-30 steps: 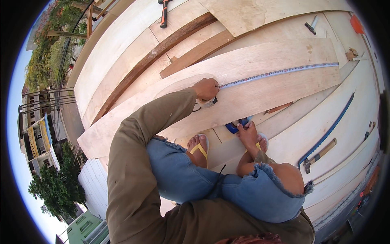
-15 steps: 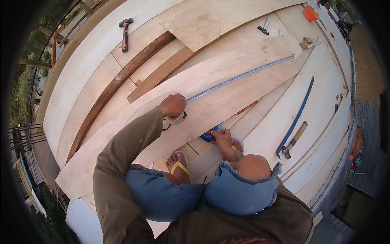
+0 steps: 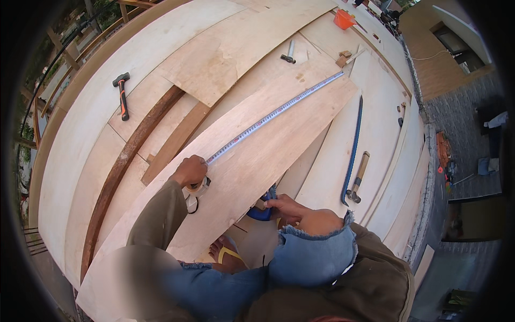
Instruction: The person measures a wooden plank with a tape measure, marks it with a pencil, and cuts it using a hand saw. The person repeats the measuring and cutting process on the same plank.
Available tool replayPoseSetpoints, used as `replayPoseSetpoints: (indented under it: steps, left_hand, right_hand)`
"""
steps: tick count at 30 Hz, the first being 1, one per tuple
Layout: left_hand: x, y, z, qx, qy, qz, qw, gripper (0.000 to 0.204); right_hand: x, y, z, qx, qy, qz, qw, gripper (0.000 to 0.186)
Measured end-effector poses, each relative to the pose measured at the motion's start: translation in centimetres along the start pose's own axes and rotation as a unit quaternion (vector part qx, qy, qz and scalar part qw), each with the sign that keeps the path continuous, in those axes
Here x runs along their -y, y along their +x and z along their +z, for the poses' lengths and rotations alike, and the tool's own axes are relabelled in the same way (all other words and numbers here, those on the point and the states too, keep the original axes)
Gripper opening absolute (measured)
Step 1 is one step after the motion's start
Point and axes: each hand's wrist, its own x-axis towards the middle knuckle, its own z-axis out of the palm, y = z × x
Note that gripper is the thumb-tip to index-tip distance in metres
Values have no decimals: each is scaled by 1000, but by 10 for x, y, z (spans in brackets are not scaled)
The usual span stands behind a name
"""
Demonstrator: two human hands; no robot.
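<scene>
A long pale plywood strip (image 3: 252,172) lies diagonally in front of me. My left hand (image 3: 189,173) is closed on a tape measure (image 3: 197,189) whose blade (image 3: 278,111) runs out along the strip to its far end. My right hand (image 3: 283,205) grips a blue tool (image 3: 259,211) beside the strip's near right edge, by my knee; part of that tool is hidden under the strip's edge and my fingers, so I cannot tell what it is.
Hammers (image 3: 123,96) (image 3: 289,52) (image 3: 359,174) lie on surrounding plywood sheets (image 3: 214,59), with a blue pry bar (image 3: 354,145) at the right, timber lengths (image 3: 131,153) at the left and an orange bucket (image 3: 344,19) at the back. A roof edge runs along the right.
The view has turned, bringing the far sheets and a building on the right further into sight. My hands keep hold of the tape measure and blue tool, and the blade stays extended.
</scene>
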Motion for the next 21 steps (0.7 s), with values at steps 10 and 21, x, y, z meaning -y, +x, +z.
replayPoseSetpoints:
  steps: [10,21]
  left_hand:
    - [11,14,-30,16,-32,40,999,28]
    - [-2,-25,-2,184,-236,18,954,23]
  right_hand:
    - [76,-76,28,19,-58,26,998,36]
    - [34,-43,13,66,-22,75,995,40]
